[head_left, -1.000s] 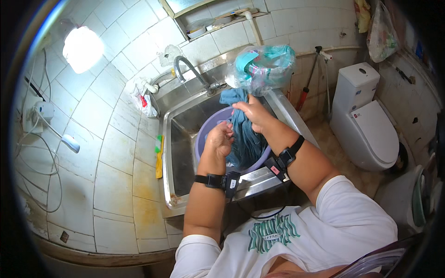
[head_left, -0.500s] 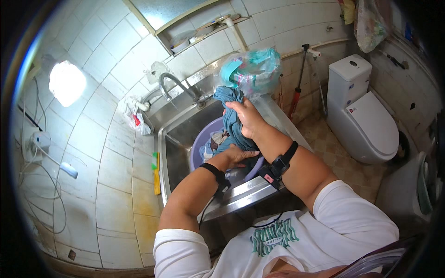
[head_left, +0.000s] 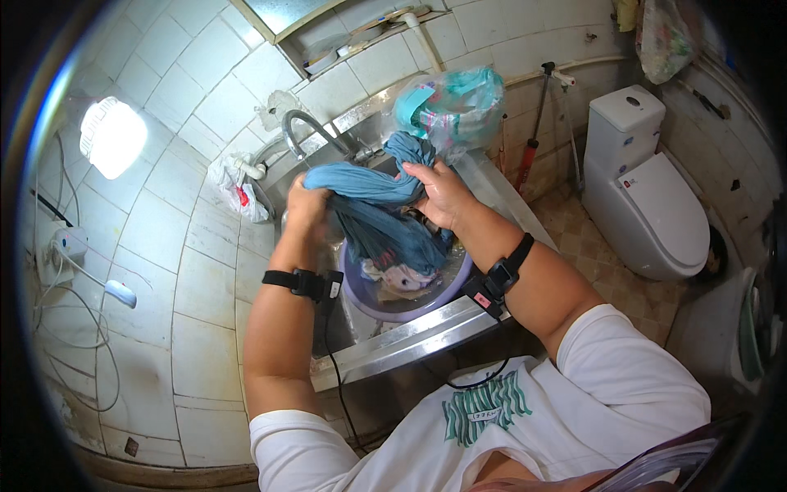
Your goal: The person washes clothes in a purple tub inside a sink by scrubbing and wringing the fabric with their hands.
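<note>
Stretched between my two hands over the sink is a wet blue-teal garment, its lower folds hanging into a purple basin. My left hand is closed round one end near the faucet. On the other side my right hand grips a bunched part, with a twisted tuft of cloth sticking up past its thumb. Paler laundry lies in water in the basin, partly hidden under the garment. The basin stands inside a stainless steel sink.
A curved faucet rises at the sink's back. Behind my right hand sits a clear plastic bag with turquoise items. A white plastic bag hangs left of the sink. Right of it are a red-and-black pump-like tool and a toilet.
My left hand has come up out of the basin and to the left, drawing the garment out sideways. My right hand keeps its hold, slightly farther right.
</note>
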The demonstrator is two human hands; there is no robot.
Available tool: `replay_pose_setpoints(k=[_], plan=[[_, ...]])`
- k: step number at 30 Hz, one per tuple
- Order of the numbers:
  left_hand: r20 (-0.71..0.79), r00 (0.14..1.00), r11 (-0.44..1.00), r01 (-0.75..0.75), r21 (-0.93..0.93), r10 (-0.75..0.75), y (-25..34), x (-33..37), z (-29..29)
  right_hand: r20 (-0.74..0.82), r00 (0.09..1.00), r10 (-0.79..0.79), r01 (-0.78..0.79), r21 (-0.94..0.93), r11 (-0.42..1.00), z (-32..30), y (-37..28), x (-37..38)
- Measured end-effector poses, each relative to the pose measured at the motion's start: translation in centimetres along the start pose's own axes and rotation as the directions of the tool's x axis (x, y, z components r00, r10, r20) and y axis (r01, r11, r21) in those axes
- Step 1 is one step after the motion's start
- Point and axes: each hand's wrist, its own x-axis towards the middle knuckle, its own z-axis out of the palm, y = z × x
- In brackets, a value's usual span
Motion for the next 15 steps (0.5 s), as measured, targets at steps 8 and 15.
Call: replay_pose_setpoints(k=[8,15], plan=[[-0.252,0.782,0.815,-0.498,0.296,0.570,8.1,-1.8,2.3,0.167,0.985,0.033,-0.044,0.060,0.997,0.2,-1.2,-0.7],[0.042,0.970,0.897,-0.239,0.371,0.241,1.4,-1.8,6.3,-0.118,0.991,-0.059,0.054,-0.049,0.997,-3.0,-1.0,1.3]])
